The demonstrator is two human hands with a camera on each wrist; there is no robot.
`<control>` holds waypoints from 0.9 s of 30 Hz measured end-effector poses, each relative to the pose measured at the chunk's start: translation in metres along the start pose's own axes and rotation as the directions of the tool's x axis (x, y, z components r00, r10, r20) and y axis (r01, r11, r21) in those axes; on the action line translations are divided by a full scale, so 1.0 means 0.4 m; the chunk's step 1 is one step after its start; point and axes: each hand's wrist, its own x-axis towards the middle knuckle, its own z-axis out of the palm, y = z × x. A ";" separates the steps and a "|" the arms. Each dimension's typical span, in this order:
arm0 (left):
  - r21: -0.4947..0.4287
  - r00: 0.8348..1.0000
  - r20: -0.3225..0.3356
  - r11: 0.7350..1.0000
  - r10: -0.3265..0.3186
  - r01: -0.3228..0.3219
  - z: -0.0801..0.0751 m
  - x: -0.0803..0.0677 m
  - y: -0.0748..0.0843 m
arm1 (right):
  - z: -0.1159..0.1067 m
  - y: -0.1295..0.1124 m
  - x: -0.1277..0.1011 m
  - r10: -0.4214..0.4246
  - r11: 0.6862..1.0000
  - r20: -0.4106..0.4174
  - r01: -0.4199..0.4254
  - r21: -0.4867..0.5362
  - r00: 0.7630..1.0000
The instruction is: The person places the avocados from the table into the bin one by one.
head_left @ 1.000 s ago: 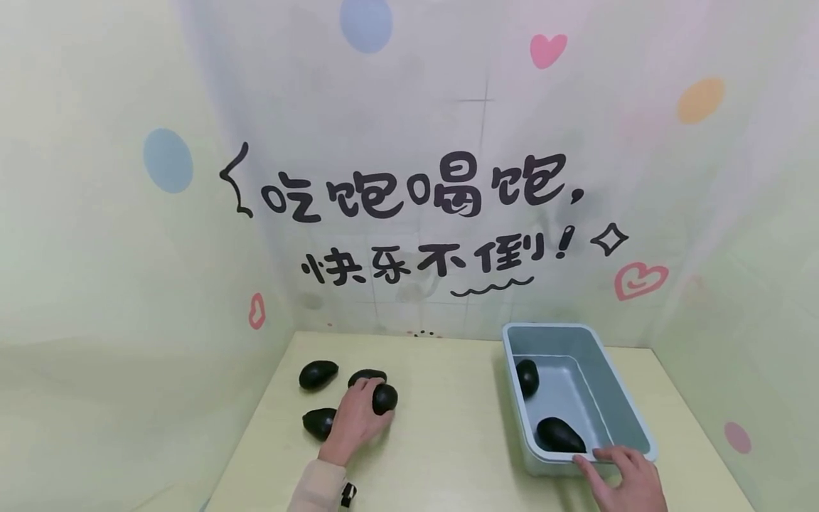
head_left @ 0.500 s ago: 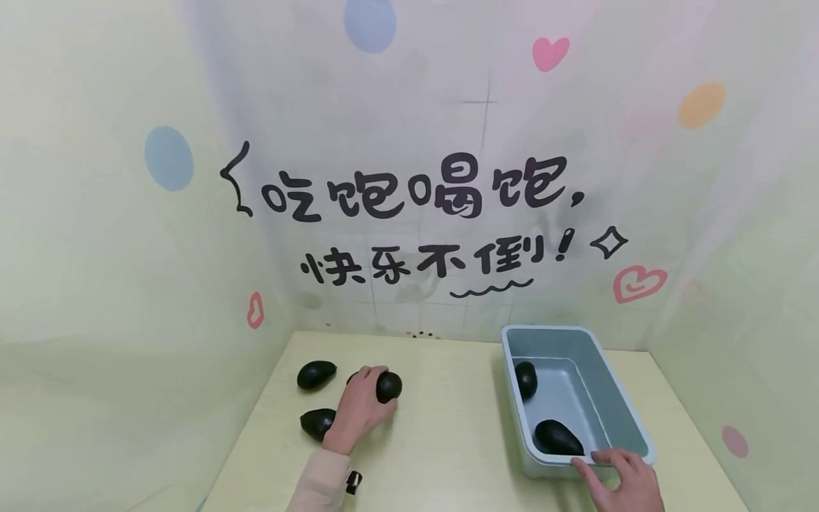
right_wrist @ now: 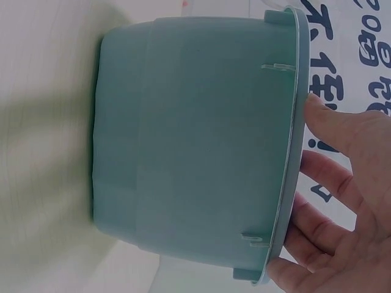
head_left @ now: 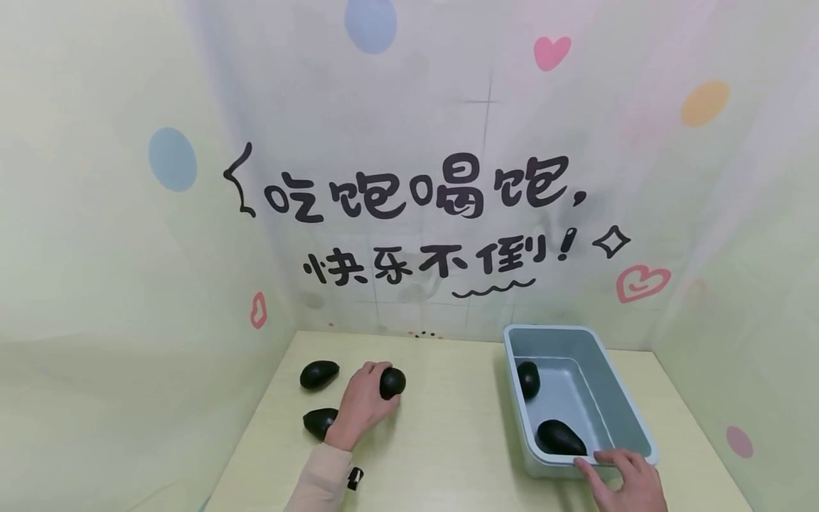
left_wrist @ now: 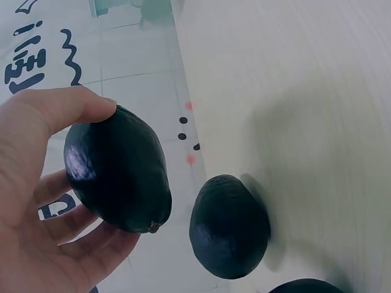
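My left hand (head_left: 367,400) grips a dark avocado (head_left: 392,383) above the left part of the table, thumb on one side and fingers curled under the other. In the left wrist view, the stem end of this avocado points away from the palm. Below it, another avocado (left_wrist: 229,227) lies on the table; my hand hides it in the head view. Two more avocados, a far one (head_left: 318,375) and a near one (head_left: 319,422) partly covered by my wrist, lie to the left. My right hand (head_left: 628,481) holds the near rim of a blue-grey plastic bin (right_wrist: 201,134) with thumb and fingertips.
Inside the bin, one avocado (head_left: 528,380) rests against the left wall and another avocado (head_left: 560,437) lies at the near end. The pale table (head_left: 448,412) stretches between the hands. A printed curtain (head_left: 409,128) hangs behind it.
My left hand has moved the gripped avocado slightly away from me and to the right, covering the avocado behind it. My right hand stays on the bin's rim.
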 end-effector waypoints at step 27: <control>-0.023 0.997 0.005 0.997 0.072 -0.071 -0.020 0.022 0.065 | 0.008 0.010 -0.003 -0.056 0.998 -0.093 0.059 0.027 0.994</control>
